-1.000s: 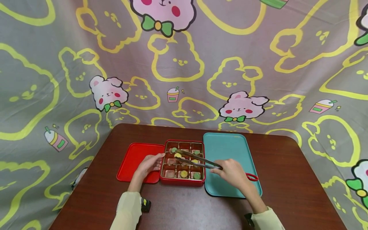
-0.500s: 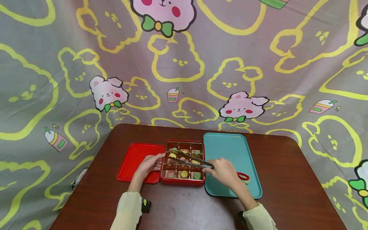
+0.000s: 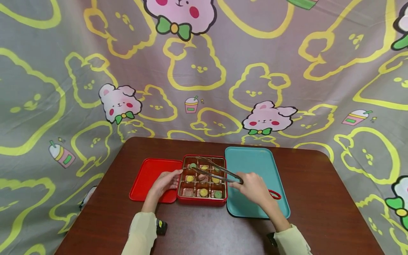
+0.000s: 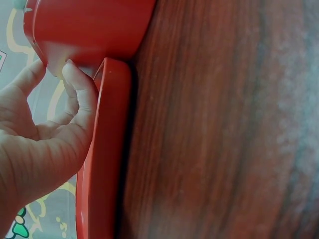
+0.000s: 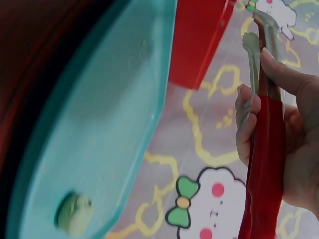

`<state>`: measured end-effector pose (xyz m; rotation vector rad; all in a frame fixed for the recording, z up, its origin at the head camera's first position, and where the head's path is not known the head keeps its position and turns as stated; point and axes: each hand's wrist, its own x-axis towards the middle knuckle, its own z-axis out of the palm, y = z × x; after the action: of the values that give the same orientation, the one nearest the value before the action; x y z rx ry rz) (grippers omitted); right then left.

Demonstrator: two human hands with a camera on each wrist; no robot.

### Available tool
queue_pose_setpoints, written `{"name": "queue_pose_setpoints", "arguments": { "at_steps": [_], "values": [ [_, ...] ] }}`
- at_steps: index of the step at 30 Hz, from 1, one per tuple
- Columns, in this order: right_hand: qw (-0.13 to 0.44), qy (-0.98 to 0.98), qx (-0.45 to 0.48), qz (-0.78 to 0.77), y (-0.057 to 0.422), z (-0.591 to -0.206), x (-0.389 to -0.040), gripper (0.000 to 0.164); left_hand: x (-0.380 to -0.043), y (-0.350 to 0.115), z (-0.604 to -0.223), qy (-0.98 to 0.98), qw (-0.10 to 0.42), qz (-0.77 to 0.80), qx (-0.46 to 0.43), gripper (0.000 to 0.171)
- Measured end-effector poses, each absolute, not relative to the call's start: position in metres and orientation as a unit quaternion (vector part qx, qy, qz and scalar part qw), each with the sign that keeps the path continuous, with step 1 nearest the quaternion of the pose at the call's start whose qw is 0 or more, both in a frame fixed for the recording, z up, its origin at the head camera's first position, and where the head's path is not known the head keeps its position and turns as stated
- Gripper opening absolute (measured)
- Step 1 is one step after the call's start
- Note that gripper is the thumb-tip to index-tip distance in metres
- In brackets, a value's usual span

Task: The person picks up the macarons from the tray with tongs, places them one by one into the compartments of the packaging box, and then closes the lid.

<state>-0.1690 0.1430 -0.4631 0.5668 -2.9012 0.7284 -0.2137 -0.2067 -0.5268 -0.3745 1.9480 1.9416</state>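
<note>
My left hand holds the left side of a red box; in the left wrist view, thumb and finger pinch its edge. Dividers split the box into compartments, several with a small round sweet inside: a yellow sweet at middle left, a green sweet behind it, a pinkish sweet in the centre. My right hand grips metal tongs by their red handle. The tongs' tips stand apart over the back left of the box, with nothing visible between them.
A red lid lies against the box's left side. At its right is a teal tray, where the right wrist view shows a green and whitish piece. All stand on a brown wooden table before a patterned cloth.
The tongs carried the yellow sweet leftward into the middle-left compartment and let it go. Their tips then spread and rose toward the back. My left hand has stayed put.
</note>
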Motion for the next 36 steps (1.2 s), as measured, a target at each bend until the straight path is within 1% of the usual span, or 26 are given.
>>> {"name": "queue_pose_setpoints", "arguments": {
  "at_steps": [5, 10, 16, 23, 28, 36],
  "values": [
    [0.073, -0.952, 0.179, 0.238, 0.164, -0.457, -0.169, 0.025, -0.213, -0.208, -0.524, 0.690, 0.181, 0.688, -0.133, 0.036],
    [0.084, -0.957, 0.157, 0.230, 0.184, -0.454, -0.166, 0.029, -0.215, -0.207, -0.528, 0.690, 0.181, 0.687, -0.136, 0.031],
    [0.094, -0.960, 0.144, 0.223, 0.204, -0.453, -0.159, 0.035, -0.216, -0.208, -0.531, 0.691, 0.177, 0.688, -0.136, 0.031],
    [0.091, -0.962, 0.134, 0.220, 0.221, -0.456, -0.153, 0.032, -0.216, -0.209, -0.532, 0.693, 0.181, 0.684, -0.133, 0.033],
    [0.088, -0.965, 0.125, 0.214, 0.231, -0.457, -0.148, 0.026, -0.216, -0.208, -0.532, 0.694, 0.181, 0.684, -0.135, 0.033],
    [0.067, -0.971, 0.099, 0.209, 0.245, -0.459, -0.140, 0.032, -0.216, -0.207, -0.531, 0.695, 0.182, 0.681, -0.143, 0.033]
  ]
}}
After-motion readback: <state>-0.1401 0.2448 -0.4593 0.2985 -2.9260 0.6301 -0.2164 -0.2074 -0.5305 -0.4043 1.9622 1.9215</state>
